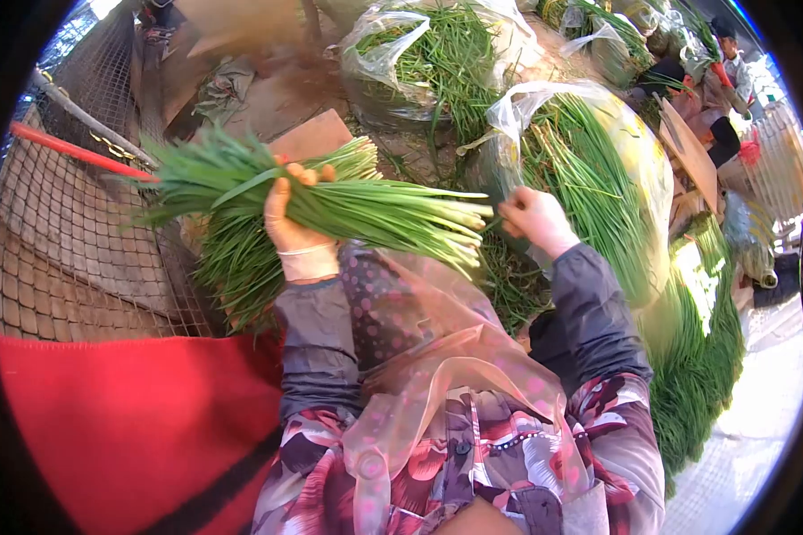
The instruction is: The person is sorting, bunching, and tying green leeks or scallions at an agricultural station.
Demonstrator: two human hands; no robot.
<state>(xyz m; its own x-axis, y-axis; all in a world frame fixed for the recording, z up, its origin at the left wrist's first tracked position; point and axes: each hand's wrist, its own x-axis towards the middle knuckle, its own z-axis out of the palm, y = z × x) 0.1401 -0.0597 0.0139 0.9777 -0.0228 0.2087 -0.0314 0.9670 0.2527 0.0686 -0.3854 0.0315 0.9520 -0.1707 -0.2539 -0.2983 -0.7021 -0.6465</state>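
My left hand [294, 214], gloved at the wrist, is wrapped round a bunch of long green stalks [375, 209]. Their leafy tips point left and their pale cut ends point right. Just past those pale ends is my right hand [535, 218], its fingers curled together; what they hold, if anything, is too small to make out. Beneath the held bunch lies another pile of green stalks [241, 267], partly hidden by it. A large clear plastic bag of stalks [584, 169] stands beyond my right hand.
Another open bag of greens [428, 62] stands at the top middle. More greens [700, 357] lie to the right. Wire netting [80, 232] and a red cloth [134, 401] are on the left. Another person [732, 76] is at the upper right, near a wooden board [687, 152].
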